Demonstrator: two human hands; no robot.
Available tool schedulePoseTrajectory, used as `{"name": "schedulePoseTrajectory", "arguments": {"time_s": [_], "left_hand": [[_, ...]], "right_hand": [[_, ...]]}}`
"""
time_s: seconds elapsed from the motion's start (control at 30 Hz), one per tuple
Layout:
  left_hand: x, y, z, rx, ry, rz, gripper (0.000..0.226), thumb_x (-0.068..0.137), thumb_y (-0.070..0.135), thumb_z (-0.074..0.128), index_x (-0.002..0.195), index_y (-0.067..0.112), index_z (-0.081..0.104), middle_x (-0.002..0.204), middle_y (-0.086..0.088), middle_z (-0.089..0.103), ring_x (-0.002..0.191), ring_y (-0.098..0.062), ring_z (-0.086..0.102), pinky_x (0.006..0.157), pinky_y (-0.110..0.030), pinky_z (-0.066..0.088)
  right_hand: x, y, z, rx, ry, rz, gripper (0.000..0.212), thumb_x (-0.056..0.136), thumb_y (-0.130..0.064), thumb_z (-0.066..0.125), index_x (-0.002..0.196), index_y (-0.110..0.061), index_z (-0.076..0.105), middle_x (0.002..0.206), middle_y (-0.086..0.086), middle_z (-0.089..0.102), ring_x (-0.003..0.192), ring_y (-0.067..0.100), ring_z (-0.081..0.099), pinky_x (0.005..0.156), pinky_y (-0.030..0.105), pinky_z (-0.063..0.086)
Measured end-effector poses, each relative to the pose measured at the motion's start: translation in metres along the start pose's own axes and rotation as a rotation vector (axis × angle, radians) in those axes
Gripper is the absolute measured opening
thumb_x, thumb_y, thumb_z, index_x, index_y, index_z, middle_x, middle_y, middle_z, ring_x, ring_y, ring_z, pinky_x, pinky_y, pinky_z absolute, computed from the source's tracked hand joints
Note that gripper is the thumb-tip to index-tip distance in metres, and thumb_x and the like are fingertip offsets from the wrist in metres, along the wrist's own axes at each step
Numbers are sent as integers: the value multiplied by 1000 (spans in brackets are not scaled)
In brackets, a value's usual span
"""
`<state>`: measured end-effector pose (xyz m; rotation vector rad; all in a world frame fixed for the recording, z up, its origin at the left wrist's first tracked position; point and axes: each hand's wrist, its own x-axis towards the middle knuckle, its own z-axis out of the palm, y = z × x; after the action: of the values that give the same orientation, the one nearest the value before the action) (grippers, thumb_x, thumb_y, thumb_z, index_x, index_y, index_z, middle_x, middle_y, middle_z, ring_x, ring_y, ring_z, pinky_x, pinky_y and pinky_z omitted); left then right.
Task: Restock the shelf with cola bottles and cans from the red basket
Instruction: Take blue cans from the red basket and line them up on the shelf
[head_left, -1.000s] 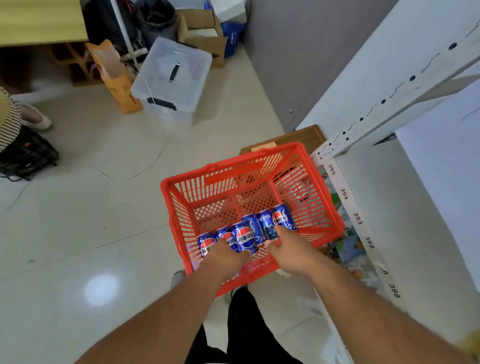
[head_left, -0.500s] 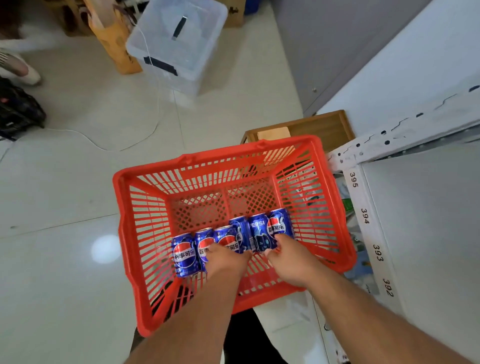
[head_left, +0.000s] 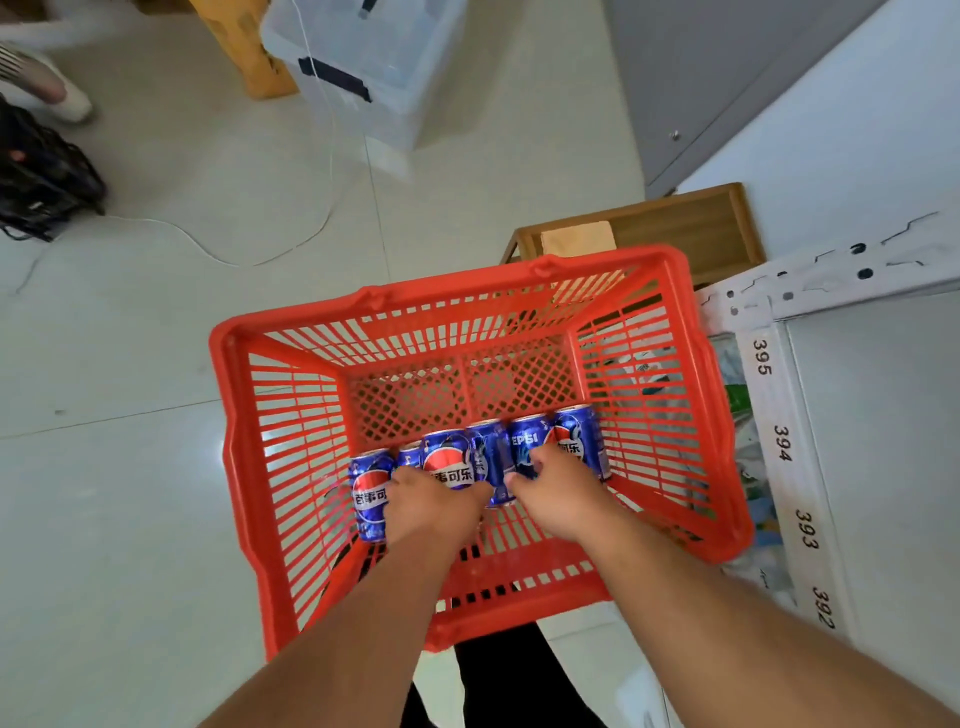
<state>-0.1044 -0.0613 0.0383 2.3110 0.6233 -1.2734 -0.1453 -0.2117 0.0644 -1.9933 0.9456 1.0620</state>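
A red plastic basket (head_left: 244, 467) stands on the floor below me. Several blue cola cans (head_left: 449, 457) lie in a row across its bottom. My left hand (head_left: 431, 506) rests on the cans at the left of the row, fingers curled over them. My right hand (head_left: 558, 491) lies on the cans at the right, fingers over a can marked with white letters (head_left: 524, 441). Whether either hand has a firm hold I cannot tell. The white shelf upright (head_left: 789, 447) with printed numbers runs down the right side.
A wooden box (head_left: 675, 228) sits behind the basket. A clear plastic bin (head_left: 363, 67) and a yellow bag (head_left: 249, 57) stand farther back. A black bag (head_left: 41, 182) and a white cable (head_left: 291, 249) lie on the floor at left. Packaged goods (head_left: 748, 467) show under the shelf.
The view has dropped closer over the basket, which now looms larger. Both hands stay on the row of cans, spread slightly further across it.
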Motion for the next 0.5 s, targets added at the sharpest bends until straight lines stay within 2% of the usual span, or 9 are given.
{"name": "schedulePoseTrajectory", "arguments": {"time_s": [0.07,0.1,0.17,0.23,0.33,0.43,0.5], "left_hand": [[4,-11,-15,-42,59,27,102,46,66,75,128,9,56,121,-8,67,100,-28,71,82,-43,64],[6,-16,-23,-53,80,37,94,42,67,74,118,14,62,109,-5,72,88,-23,74,74,-41,65],[7,-23,-38,-85,85,43,74,45,62,78,103,17,69,87,0,75,69,-15,74,58,-33,63],[1,-25,-53,-124,71,46,55,52,51,81,93,15,71,73,2,75,56,-11,72,46,-26,55],[-2,-32,-63,-195,54,62,47,56,41,80,91,12,70,72,0,75,51,-9,71,41,-22,48],[-3,-37,-64,-234,37,72,34,62,34,82,87,15,70,69,1,74,51,-10,70,44,-24,51],[-4,-40,-62,-227,40,73,50,53,47,80,93,19,68,78,1,75,59,-11,72,47,-28,56]], "right_hand": [[12,-5,16,-13,-11,14,27,100,-37,63,109,-13,55,89,0,58,76,20,57,61,32,42],[18,-6,24,-18,-9,29,30,99,-36,65,113,-11,56,95,3,64,83,25,62,65,33,46],[26,-7,40,-14,1,77,36,96,-35,69,119,-9,59,111,10,70,97,32,68,74,35,52],[30,-11,55,-10,51,121,40,95,-35,72,123,-9,59,117,12,70,103,35,69,72,35,49],[33,-21,73,-31,184,166,49,93,-36,74,128,-7,57,125,13,65,108,37,69,72,37,51],[41,-30,86,-11,211,233,56,88,-35,79,129,-3,58,126,15,65,106,38,71,73,38,55],[51,-31,91,43,165,265,50,83,-32,81,121,-4,65,117,14,72,97,35,74,70,38,59]]}}
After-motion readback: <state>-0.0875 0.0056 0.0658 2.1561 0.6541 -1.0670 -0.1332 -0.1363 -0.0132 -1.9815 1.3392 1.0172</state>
